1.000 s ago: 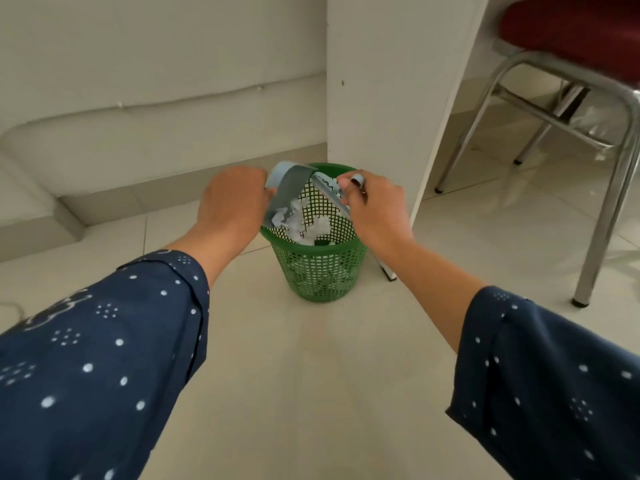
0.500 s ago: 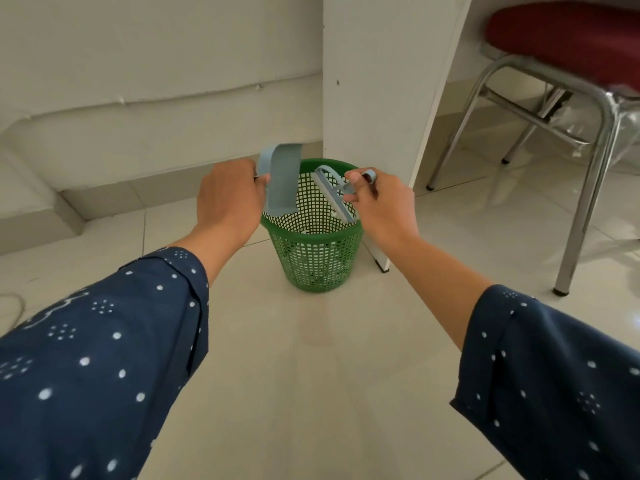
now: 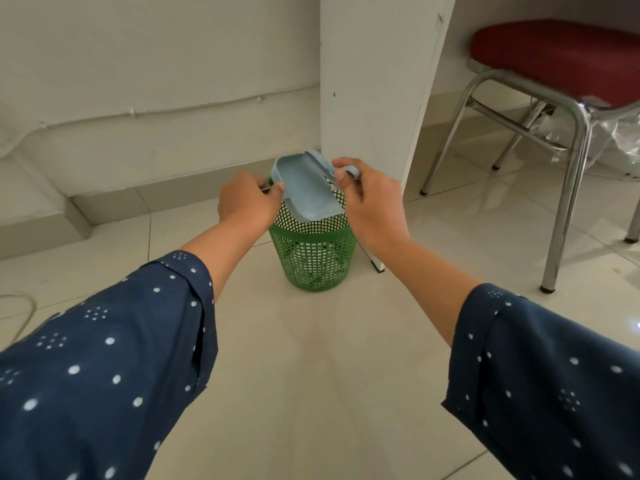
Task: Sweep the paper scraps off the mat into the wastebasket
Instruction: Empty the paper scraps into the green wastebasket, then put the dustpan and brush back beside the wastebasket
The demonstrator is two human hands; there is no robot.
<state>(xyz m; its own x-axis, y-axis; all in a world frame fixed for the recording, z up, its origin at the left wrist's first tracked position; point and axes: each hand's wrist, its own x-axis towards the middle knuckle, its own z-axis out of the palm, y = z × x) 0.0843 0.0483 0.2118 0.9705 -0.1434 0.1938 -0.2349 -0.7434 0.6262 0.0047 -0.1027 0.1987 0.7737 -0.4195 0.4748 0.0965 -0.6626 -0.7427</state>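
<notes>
A green mesh wastebasket (image 3: 315, 258) stands on the tiled floor beside a white panel. Just above its rim I hold a light blue dustpan (image 3: 304, 192), its hollow side facing me and showing no scraps. My left hand (image 3: 247, 202) grips the pan's left edge. My right hand (image 3: 372, 199) pinches the handle of a small light blue brush (image 3: 320, 161), which lies against the pan's upper right edge. Pale bits show faintly through the basket's mesh. The mat is out of view.
A white desk panel (image 3: 374, 98) reaches the floor right behind the basket. A chair with a red seat (image 3: 554, 53) and chrome legs (image 3: 564, 220) stands at the right, with clear plastic wrap under it. A thin cable (image 3: 20, 306) lies on the floor at far left.
The white scraps slid out of the tipped dustpan into the basket. The pan has turned from hanging downward to hollow side towards me, and the brush has come against it.
</notes>
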